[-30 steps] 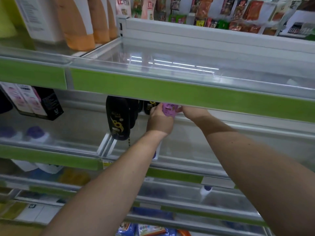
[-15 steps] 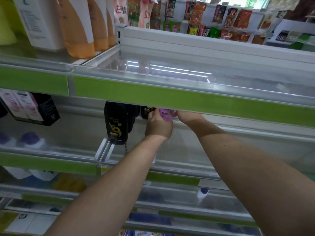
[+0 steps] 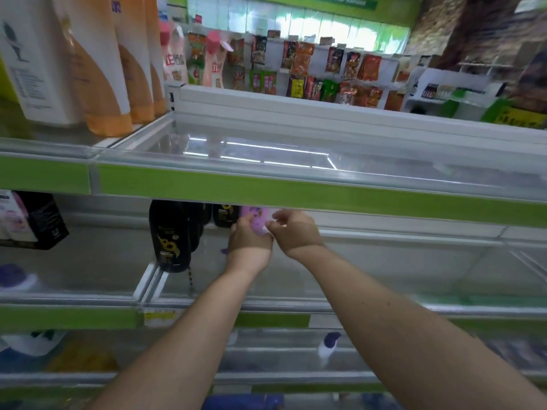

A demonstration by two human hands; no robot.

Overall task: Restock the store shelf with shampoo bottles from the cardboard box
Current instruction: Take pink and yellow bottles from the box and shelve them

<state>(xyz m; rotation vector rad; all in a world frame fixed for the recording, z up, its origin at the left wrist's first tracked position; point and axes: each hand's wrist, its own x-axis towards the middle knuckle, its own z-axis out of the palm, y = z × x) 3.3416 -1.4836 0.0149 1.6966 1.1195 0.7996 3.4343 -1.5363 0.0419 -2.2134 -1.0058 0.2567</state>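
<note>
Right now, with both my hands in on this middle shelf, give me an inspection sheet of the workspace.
Surface: middle shelf, clear front rail over a green strip.
Job's things: purple bottle on it, top hidden by the shelf above, just right of the black bottles; cardboard box not in view.
Clutter: boxed products at far left.
Hands: left hand grips the purple bottle; right hand pinches its right side.
Cables: nothing seen.
Surroundings: upper shelf reflecting lights, orange-white bottles at its left; snack packets behind.
</note>
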